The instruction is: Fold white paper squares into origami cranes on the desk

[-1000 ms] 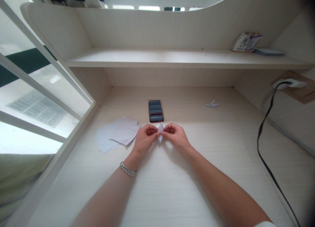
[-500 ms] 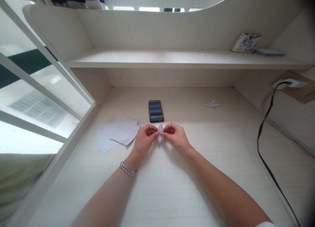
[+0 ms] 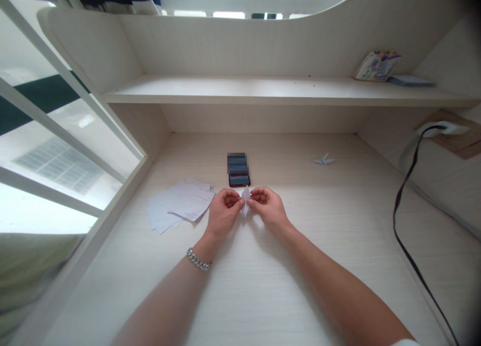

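Note:
A small folded piece of white paper [image 3: 245, 202] is held upright just above the pale wooden desk [image 3: 263, 286]. My left hand [image 3: 222, 212] pinches its left side and my right hand [image 3: 266, 208] pinches its right side, both with fingers curled closed. A metal bracelet [image 3: 198, 260] circles my left wrist. Just beyond the paper lies a dark phone [image 3: 238, 169]. A loose pile of white paper sheets [image 3: 180, 204] lies to the left of my left hand.
A finished folded paper figure [image 3: 323, 159] rests at the back right of the desk. A black cable [image 3: 406, 196] runs from a wall socket [image 3: 443, 129] down the right side. The shelf [image 3: 263, 88] above holds a colourful booklet [image 3: 377, 64]. White rails border the left.
Both hands shifted very slightly toward each other while keeping their pinch on the folded paper; nothing else moved.

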Motion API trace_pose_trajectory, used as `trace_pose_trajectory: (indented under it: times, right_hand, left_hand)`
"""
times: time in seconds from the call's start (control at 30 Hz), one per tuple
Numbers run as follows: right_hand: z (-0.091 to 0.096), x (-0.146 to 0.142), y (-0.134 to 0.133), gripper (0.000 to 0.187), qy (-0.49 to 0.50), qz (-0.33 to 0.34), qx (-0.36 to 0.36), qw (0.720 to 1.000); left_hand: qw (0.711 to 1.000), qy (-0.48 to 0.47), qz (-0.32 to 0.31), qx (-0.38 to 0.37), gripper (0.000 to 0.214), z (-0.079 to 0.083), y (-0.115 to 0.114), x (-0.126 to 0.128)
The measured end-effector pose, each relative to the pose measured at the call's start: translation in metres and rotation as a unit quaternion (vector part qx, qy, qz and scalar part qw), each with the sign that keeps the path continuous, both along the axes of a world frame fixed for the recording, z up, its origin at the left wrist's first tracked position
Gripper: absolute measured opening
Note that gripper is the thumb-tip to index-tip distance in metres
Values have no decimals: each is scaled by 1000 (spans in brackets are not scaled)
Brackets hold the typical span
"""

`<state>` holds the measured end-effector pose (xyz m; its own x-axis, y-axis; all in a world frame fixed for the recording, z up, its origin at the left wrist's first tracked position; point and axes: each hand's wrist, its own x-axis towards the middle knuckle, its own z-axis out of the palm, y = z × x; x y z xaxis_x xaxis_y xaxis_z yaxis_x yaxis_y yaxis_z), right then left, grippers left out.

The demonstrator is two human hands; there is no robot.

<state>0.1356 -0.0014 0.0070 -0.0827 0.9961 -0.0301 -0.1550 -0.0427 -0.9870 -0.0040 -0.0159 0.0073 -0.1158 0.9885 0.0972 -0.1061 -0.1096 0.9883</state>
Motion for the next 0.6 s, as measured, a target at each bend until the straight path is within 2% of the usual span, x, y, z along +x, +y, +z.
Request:
trace_pose_trajectory:
  times: [0.23, 0.6]
  right_hand:
    - [11, 1, -3, 32, -40, -11, 29, 999]
    - [2, -1, 0, 36, 36, 5, -3, 999]
  left_hand:
    - [998, -33, -48, -33, 30, -4, 3, -2]
    - [999, -35, -21, -20, 31, 1, 0, 0]
